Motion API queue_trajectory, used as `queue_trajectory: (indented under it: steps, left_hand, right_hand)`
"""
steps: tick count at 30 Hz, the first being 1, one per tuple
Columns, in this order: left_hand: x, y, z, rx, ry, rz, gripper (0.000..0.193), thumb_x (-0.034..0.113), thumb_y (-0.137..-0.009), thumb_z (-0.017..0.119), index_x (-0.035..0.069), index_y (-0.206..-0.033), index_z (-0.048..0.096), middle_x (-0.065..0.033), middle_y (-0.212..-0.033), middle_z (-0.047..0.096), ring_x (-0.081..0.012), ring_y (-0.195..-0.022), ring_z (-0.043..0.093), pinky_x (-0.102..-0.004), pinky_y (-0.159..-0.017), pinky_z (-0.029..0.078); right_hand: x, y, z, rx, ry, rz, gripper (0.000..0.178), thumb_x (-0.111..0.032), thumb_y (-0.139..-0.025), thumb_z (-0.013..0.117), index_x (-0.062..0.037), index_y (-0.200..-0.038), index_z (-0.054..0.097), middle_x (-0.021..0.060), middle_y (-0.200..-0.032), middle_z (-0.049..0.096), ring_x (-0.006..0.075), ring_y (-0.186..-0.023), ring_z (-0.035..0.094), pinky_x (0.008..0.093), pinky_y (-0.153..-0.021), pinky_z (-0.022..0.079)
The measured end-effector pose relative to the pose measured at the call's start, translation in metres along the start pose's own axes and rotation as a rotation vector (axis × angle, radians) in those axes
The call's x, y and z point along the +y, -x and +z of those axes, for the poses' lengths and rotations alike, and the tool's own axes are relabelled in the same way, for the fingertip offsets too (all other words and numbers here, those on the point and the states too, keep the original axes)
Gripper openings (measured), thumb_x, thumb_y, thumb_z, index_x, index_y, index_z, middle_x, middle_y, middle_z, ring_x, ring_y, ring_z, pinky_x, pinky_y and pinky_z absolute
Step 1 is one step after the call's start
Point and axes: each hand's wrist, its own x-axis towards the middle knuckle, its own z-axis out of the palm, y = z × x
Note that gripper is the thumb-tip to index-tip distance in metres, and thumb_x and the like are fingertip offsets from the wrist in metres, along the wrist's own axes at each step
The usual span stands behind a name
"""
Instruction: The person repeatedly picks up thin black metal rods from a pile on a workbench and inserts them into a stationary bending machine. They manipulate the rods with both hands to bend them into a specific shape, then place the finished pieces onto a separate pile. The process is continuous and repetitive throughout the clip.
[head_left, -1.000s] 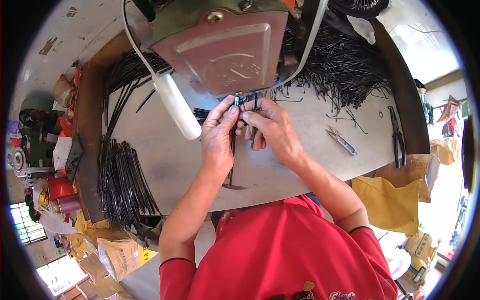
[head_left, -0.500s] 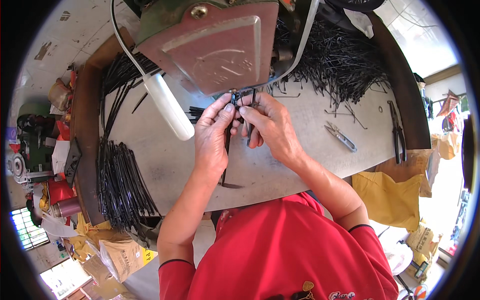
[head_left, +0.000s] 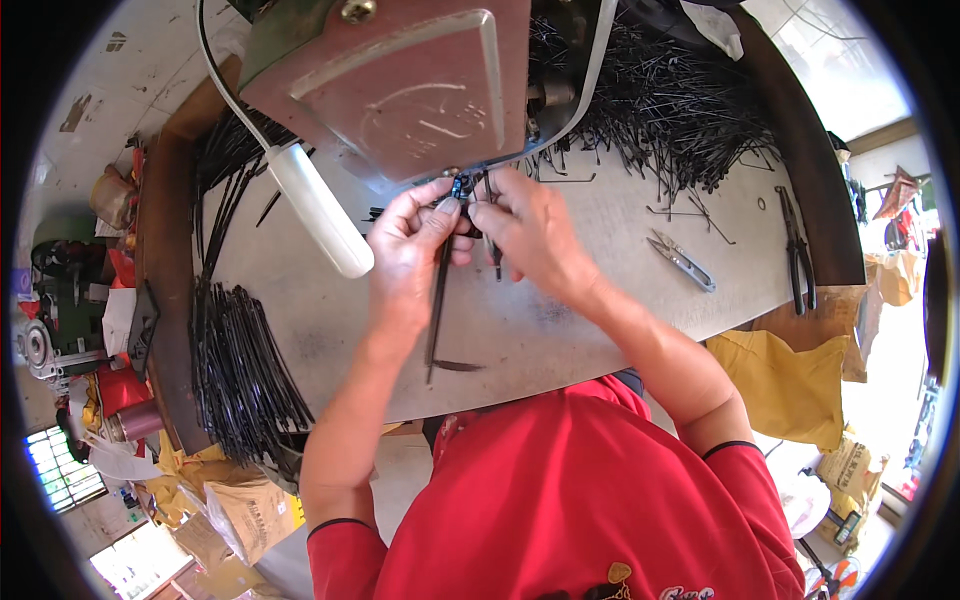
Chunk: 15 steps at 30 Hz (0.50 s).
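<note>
Below the head of a machine (head_left: pixel 400 95) with a reddish cover, my two hands work close together. My left hand (head_left: pixel 408 240) pinches a narrow black strap (head_left: pixel 438 310) between thumb and fingers. The strap hangs down toward the table's near edge, and its upper end is at the fingertips under the machine. Beside it, my right hand (head_left: pixel 535 230) is closed with bent fingers on a thin dark piece (head_left: pixel 497 265), whose lower end sticks out under the fingers. What that piece is, and whether it joins the strap, I cannot make out.
A white tube lamp (head_left: pixel 320 215) hangs left of my hands. Black straps (head_left: pixel 245 370) lie bundled at the left; a tangled heap of thin black pieces (head_left: pixel 680 110) fills the back right. Thread snips (head_left: pixel 683 262) and pliers (head_left: pixel 795 250) lie on the table (head_left: pixel 590 340) at right.
The view has shifted slightly. Both hands stay close together under the machine, and the strap's lower end now hangs a little left of where it was.
</note>
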Motion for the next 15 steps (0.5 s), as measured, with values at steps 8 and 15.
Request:
queue_trajectory:
  steps: [8,15]
  left_hand:
    - [0.009,-0.006,-0.003,-0.044,0.04,-0.178,0.035,0.013,-0.087,0.066,0.005,-0.115,0.047,-0.0066,-0.076,0.061,-0.0125,-0.056,0.057,-0.0236,-0.047,0.047]
    - [0.008,-0.007,-0.007,0.0,0.03,-0.177,0.031,0.012,-0.087,0.063,0.008,-0.116,0.052,-0.0046,-0.073,0.059,-0.009,-0.055,0.052,-0.0204,-0.046,0.04]
  right_hand:
    - [0.0,-0.009,-0.015,-0.146,-0.402,0.202,0.021,-0.02,-0.084,0.057,0.001,-0.087,0.059,0.0054,-0.061,0.055,0.009,-0.037,0.043,0.0225,-0.033,0.031]
    - [0.001,-0.009,-0.015,-0.168,-0.5,0.207,0.021,-0.021,-0.085,0.058,-0.0003,-0.088,0.059,0.0057,-0.061,0.056,0.0076,-0.034,0.039,0.0215,-0.033,0.029]
